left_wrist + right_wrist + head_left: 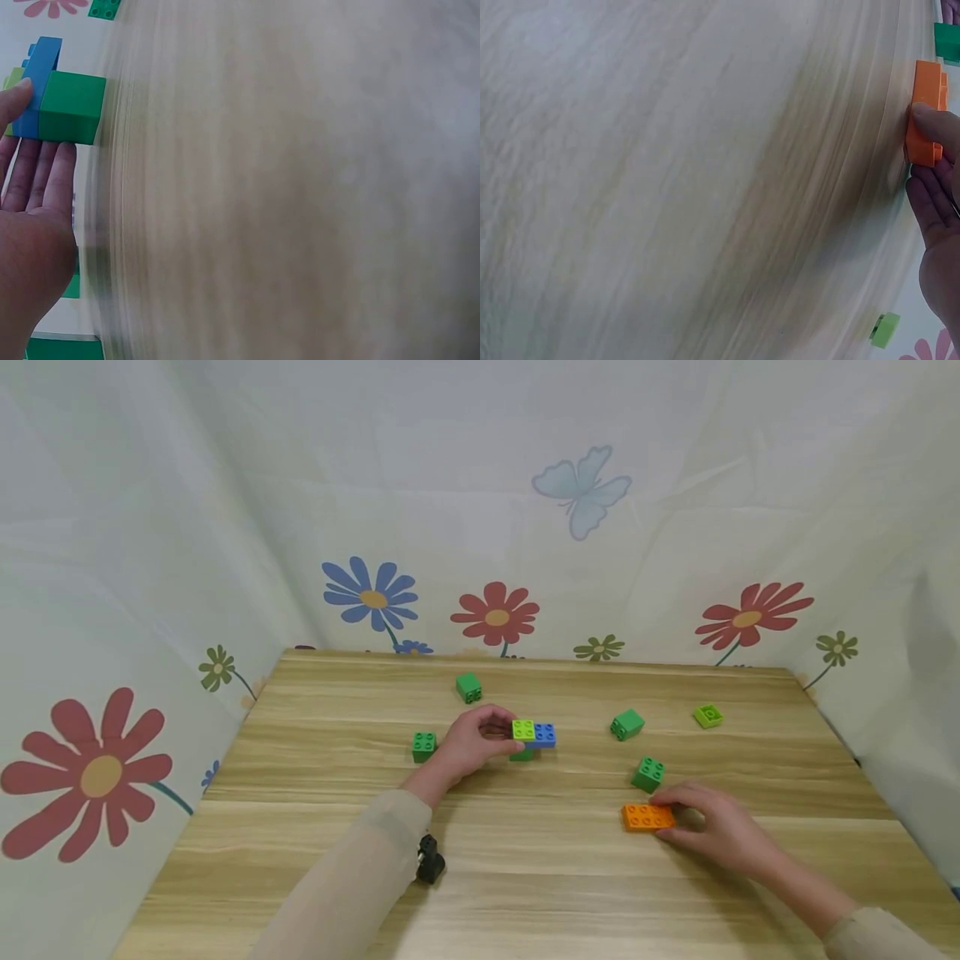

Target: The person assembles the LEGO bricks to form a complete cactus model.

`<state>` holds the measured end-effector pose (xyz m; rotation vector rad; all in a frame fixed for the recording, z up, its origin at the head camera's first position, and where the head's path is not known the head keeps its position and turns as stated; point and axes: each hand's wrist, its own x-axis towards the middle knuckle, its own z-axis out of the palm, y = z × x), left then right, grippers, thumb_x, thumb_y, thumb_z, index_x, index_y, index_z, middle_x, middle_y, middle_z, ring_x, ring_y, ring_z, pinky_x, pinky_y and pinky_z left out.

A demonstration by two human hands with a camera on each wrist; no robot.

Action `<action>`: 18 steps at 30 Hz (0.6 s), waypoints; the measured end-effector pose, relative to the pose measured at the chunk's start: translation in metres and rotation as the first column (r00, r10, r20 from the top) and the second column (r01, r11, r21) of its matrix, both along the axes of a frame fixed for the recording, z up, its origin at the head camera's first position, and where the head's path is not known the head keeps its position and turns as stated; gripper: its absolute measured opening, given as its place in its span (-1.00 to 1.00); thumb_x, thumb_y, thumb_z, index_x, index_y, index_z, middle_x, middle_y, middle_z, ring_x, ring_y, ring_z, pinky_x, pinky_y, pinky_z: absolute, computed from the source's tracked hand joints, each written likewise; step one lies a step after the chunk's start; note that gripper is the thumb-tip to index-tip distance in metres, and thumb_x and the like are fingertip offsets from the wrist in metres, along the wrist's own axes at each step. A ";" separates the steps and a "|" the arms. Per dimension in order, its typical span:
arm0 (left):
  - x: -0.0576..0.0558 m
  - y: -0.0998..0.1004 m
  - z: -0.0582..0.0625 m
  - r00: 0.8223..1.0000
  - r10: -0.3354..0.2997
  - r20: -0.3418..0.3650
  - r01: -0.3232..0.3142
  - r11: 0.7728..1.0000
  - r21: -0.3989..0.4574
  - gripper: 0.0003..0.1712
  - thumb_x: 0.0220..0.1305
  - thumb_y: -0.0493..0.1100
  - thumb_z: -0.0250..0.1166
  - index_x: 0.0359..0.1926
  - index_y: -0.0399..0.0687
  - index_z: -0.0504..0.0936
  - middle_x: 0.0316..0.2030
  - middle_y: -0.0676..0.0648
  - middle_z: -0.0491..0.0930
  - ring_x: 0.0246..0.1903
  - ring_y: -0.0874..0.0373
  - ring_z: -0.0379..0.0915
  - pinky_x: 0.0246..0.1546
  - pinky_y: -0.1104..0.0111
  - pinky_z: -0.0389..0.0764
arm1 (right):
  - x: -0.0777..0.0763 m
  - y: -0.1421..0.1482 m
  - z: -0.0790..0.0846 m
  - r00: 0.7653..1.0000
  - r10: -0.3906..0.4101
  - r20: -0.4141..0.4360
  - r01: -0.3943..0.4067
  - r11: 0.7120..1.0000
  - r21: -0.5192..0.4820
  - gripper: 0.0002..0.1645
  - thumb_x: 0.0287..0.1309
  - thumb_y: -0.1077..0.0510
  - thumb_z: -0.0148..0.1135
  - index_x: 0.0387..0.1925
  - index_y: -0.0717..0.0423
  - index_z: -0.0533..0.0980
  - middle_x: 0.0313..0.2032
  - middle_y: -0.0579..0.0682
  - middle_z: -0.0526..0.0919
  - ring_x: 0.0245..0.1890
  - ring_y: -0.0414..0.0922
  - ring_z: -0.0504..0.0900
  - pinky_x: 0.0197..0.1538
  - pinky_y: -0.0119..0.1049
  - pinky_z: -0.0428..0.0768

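My left hand [471, 743] pinches a small stack of toy bricks between thumb and fingers. On top of the stack is a lime brick [522, 730], under it a longer blue brick [545, 736], and at the bottom a green brick [73, 109]. In the left wrist view the thumb lies against the blue brick. An orange brick [643, 817] with two rows of studs is pinched at its right end by my right hand [720, 827]. Just behind the orange brick stands a green brick with studs up [648, 774].
More green bricks lie around: one at the back [468, 687], one left of my left hand [424, 747], and one tipped on its side [627, 724]. A thin lime brick [708, 717] is at the back right. Near my left sleeve lies a small black object [430, 860].
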<state>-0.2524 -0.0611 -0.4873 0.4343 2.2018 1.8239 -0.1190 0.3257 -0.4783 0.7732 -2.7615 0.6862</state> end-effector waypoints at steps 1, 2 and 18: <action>0.000 0.000 0.000 1.000 0.000 0.000 0.000 1.000 0.000 -0.58 0.26 -0.23 0.60 0.10 -0.10 0.69 0.06 -0.09 0.70 0.05 0.04 0.66 0.16 0.21 0.68 | 0.000 -0.001 -0.001 1.000 0.000 -0.002 0.000 1.000 0.000 -0.47 -0.07 0.19 0.74 -0.01 -0.10 0.75 -0.04 -0.18 0.80 -0.05 -0.21 0.73 0.02 -0.08 0.75; 0.000 0.000 0.000 1.000 0.000 0.001 0.000 1.000 0.002 -0.58 0.26 -0.23 0.60 0.10 -0.10 0.69 0.06 -0.09 0.70 0.05 0.04 0.66 0.16 0.21 0.68 | -0.001 -0.002 -0.001 1.000 0.002 -0.006 -0.002 1.000 -0.004 -0.48 -0.08 0.19 0.75 -0.02 -0.12 0.75 -0.05 -0.20 0.80 -0.06 -0.23 0.73 0.01 -0.10 0.75; 0.001 -0.001 0.000 1.000 -0.006 -0.001 0.006 1.000 -0.006 -0.58 0.27 -0.24 0.59 0.11 -0.10 0.68 0.06 -0.06 0.70 0.05 0.09 0.66 0.16 0.23 0.68 | -0.011 -0.034 0.005 0.999 0.032 -0.007 -0.033 0.997 -0.070 -0.52 -0.03 0.14 0.74 -0.02 -0.10 0.76 -0.08 -0.25 0.81 -0.10 -0.27 0.73 -0.03 -0.18 0.75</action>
